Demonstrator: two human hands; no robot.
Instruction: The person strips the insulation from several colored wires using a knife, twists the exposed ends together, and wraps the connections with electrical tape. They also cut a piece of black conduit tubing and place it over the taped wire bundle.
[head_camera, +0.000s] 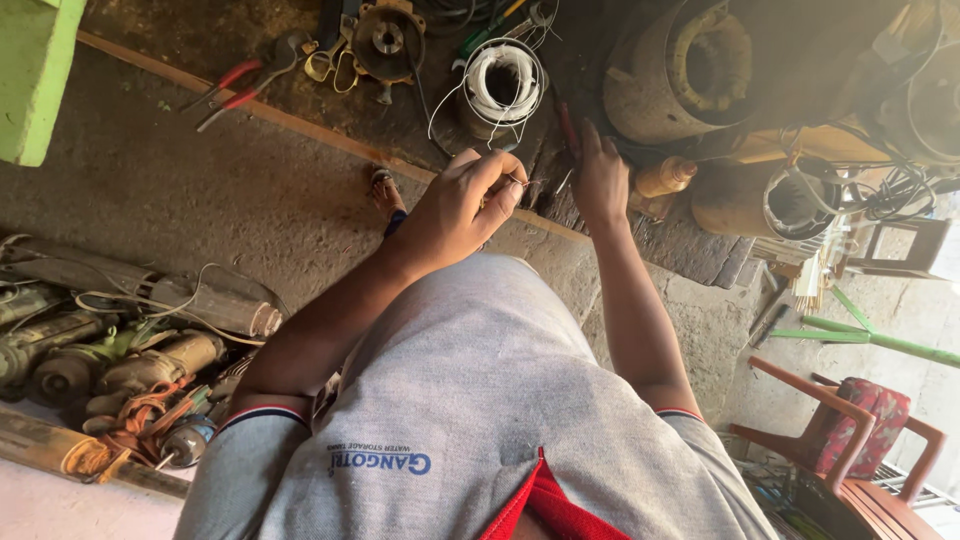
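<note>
- The left hand (462, 205) is closed, its fingertips pinching a thin pale wire (437, 105) that loops up to a white coil (503, 80) standing on the worktop (300, 120).
- The right hand (600, 180) lies flat on the worktop edge just beside the coil, fingers spread and pressed down; it grips nothing that I can make out, though a slim red-handled tool (568, 130) lies under or against its fingertips.
- The wire looks very light, springy and easily kinked; judged from its thinness, it wants a fingertip pinch close to the working end, as the left hand has it, and a gentle pull so it does not snag or snap.
- The coil seems soft and loosely wound, so turns could slip off if tugged sideways.
- Red-handled pliers (230, 88) lie well apart to the left on the worktop, near a round metal housing (388, 40).
- A large motor stator (690, 65) stands to the right of the coil, and old motors (130, 350) are heaped on the floor below.
- A wooden chair (850, 440) with a red cushion stands at the lower right.
</note>
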